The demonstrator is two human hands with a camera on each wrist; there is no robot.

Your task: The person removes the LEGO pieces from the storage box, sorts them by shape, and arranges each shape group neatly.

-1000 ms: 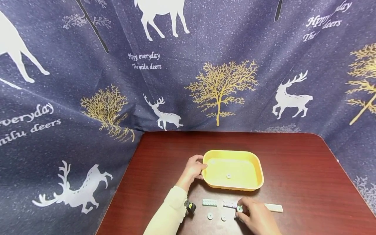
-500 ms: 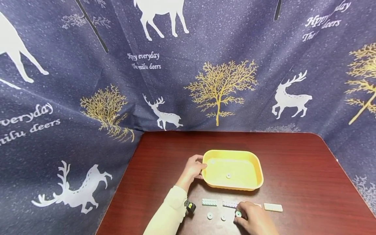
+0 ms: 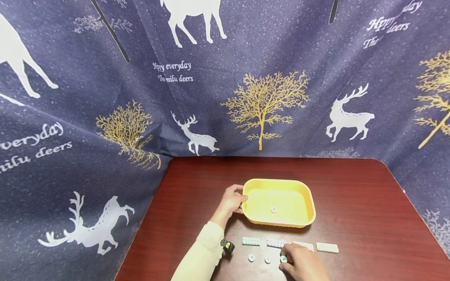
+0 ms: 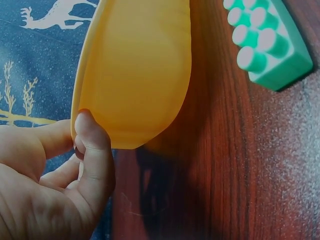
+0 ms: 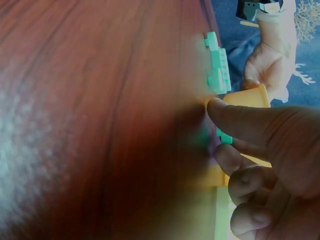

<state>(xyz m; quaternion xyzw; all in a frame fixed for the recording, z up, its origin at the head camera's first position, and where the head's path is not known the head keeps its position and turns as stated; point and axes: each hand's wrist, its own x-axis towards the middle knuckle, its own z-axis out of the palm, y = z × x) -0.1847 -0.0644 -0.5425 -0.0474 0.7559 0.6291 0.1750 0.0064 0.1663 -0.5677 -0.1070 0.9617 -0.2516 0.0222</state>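
Note:
At the left end of a yellow plastic basin [image 3: 279, 225], my left hand [image 3: 233, 200] grips the rim, with the thumb on the inner side, as the left wrist view also shows. My right hand [image 3: 302, 262] pinches a small round green piece [image 3: 283, 258] with a central hole between thumb and fingers, low over the table; whether it touches the surface I cannot tell. Two similar pale round pieces, one [image 3: 268, 260] near the fingertips and another [image 3: 251, 257] farther left, lie in line with it. In the right wrist view, the thumb [image 5: 240, 117] hides much of the pinched piece.
Behind the round pieces lies a row of studded bricks: green [image 3: 251, 241], pale purple [image 3: 275, 244], a whitish one [image 3: 304, 246] partly behind my right hand, and cream [image 3: 327, 248]. One round piece [image 3: 273, 210] sits inside the basin. Patterned cloth hangs behind the table.
My right hand has moved slightly left and toward me with the round green piece, uncovering more of the whitish brick. The left hand and basin have stayed in place.

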